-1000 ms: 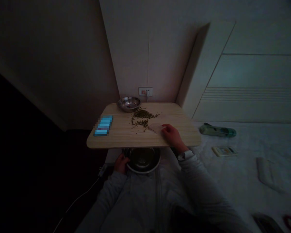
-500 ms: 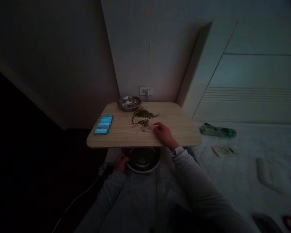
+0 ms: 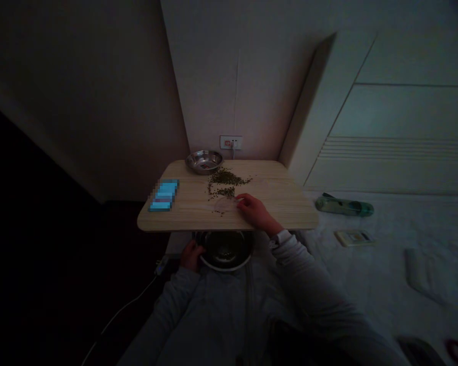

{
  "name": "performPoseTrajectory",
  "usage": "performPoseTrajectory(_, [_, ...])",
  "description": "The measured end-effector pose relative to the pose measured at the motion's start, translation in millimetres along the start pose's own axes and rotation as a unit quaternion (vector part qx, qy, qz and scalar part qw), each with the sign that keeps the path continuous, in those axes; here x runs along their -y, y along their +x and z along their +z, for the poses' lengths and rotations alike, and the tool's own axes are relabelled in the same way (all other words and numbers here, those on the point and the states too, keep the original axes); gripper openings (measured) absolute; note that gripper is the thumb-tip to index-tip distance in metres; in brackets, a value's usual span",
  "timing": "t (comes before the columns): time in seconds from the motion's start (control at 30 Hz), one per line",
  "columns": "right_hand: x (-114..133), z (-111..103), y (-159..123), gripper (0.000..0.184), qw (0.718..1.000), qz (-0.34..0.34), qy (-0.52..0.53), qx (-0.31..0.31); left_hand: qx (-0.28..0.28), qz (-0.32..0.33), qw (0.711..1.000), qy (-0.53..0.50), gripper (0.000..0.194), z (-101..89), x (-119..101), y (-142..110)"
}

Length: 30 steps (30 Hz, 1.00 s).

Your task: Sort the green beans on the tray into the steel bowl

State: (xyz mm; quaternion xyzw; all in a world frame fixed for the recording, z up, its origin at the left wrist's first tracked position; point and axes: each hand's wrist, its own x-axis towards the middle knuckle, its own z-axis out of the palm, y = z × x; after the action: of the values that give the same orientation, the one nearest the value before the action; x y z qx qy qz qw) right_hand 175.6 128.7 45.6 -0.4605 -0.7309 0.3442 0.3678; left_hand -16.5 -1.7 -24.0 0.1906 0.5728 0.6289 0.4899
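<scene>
Small green beans or seeds [image 3: 227,177] lie scattered in a loose pile on a pale wooden table [image 3: 191,213]. My right hand [image 3: 255,211] is over the table's front right part, fingers closed on the edge of a thin clear plastic piece [image 3: 224,204]. That piece lies low against the tabletop, just in front of the beans, with a few beans near its front edge. Below the table's front edge, my left hand [image 3: 192,255] grips the left rim of a dark bowl [image 3: 229,267] at my lap. Some small bits show inside the bowl.
A shiny metal bowl [image 3: 205,162] stands at the table's back left, a lit phone [image 3: 164,195] at its left. Behind is a wall socket [image 3: 231,142]. On the bed to the right lie a green transparent bottle [image 3: 344,206] and a pale box-like device [image 3: 354,238].
My right hand has moved slightly left with the clear plastic piece, and a few beans have shifted toward the table's front. My left hand stays at the bowl.
</scene>
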Motion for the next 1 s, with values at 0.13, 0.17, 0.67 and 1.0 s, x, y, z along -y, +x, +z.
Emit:
performPoseTrajectory(0.13, [-1.6, -1.2, -8.7, 0.028, 0.999, 0.002, 0.050, -0.004, 0.021, -0.008, 1.000, -0.008, 0.012, -0.5, 0.2, 0.9])
performPoseTrajectory(0.17, [-1.6, -1.0, -11.3, 0.028, 0.998, -0.002, 0.057, -0.006, 0.023, -0.011, 1.000, -0.009, 0.013, -0.3, 0.1, 0.9])
performPoseTrajectory(0.67, [-3.5, -6.4, -30.9, 0.030, 0.994, -0.017, 0.079, 0.068, 0.013, 0.003, 1.000, 0.015, 0.011, 4.1, -6.6, -4.4])
performPoseTrajectory(1.0, [-4.0, -6.8, -28.6, 0.030, 0.994, 0.001, 0.104, 0.045, 0.014, -0.005, 1.000, 0.000, 0.015, 1.3, 0.7, 0.9])
